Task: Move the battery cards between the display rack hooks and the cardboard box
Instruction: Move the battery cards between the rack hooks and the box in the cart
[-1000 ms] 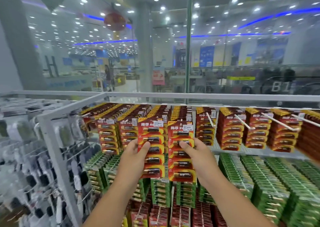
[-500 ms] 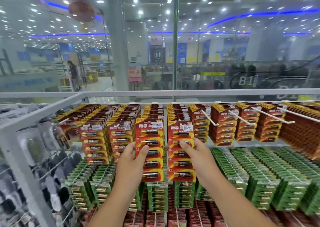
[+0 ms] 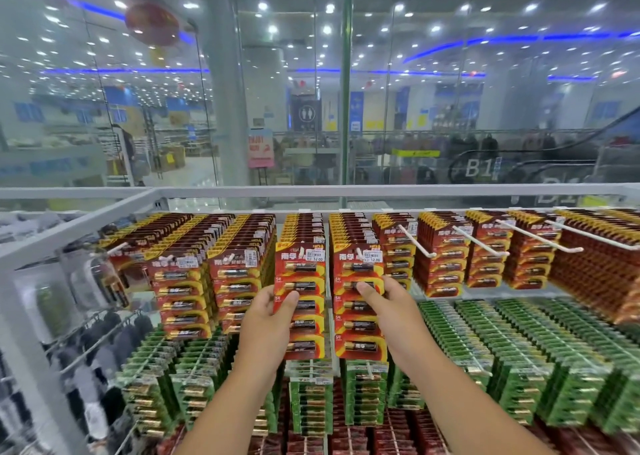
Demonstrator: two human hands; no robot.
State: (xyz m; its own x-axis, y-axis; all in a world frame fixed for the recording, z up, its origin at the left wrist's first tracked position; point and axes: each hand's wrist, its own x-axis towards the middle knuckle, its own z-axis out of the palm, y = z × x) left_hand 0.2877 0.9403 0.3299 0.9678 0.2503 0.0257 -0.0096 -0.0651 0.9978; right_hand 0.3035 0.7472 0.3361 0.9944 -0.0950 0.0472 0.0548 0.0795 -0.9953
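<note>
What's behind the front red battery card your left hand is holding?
Behind the front red card gripped by the left hand, more matching red cards run back along the hook. The hook itself and the rack's back panel are covered.

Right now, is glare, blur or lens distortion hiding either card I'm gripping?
Head view: both front red cards, left and right, sharp; price stickers readable. Wide-angle bends the rack rail. Ceiling-light reflections fill the glass behind, above the cards. Far-left hanging items blurred.

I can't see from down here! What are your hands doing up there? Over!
Left hand grips a red battery card, right hand grips the next one. Both at the rack's top row. No cardboard box in view. Nothing blocking.
</note>
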